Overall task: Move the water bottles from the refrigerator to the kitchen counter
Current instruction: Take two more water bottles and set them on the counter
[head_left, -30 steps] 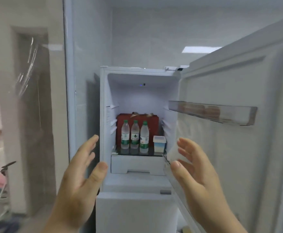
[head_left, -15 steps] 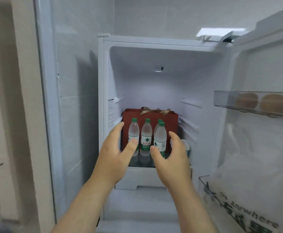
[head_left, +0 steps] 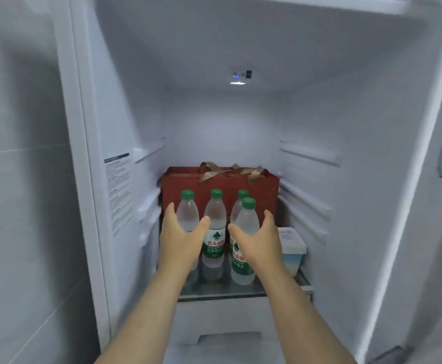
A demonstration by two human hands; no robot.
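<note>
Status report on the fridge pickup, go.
Left hand open at leftmost water bottle; right hand open at front bottle. No grip yet. Four bottles on glass shelf. Nothing blocking.

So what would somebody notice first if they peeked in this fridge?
Probably the four water bottles with green caps, standing together on the glass shelf in the middle of the white fridge. Right behind them sits a big red gift box with gold ribbon on top. The left hand and right hand are open and reaching around the bottles, and a small pale tub sits to the right.
</note>
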